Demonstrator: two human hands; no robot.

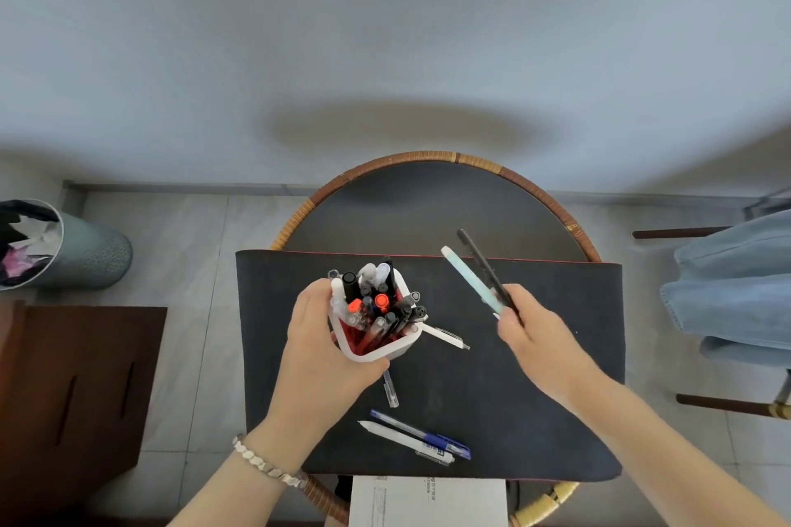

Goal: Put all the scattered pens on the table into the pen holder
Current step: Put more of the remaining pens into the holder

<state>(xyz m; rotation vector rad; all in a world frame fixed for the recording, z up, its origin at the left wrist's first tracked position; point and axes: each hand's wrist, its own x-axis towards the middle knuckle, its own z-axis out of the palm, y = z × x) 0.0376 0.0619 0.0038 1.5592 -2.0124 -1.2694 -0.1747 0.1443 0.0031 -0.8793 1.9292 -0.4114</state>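
My left hand (319, 349) grips the white pen holder (376, 353), which is tilted and packed with several pens, above the dark mat (513, 398). To its right, my right hand (533, 329) is raised and holds two pens pointing up-left: a light teal pen (466, 276) and a black pen (481, 259). On the mat lie a white pen (445, 337) beside the holder, a clear pen (390, 390) below it, and near the front edge a blue pen (421, 433) with a white pen (404, 442) alongside.
The mat lies over a round table with a wicker rim (432, 157). A sheet of paper (428, 501) sits at the front edge. A waste bin (64, 246) and a brown cabinet (72, 394) stand left; a chair with denim cloth (727, 287) stands right.
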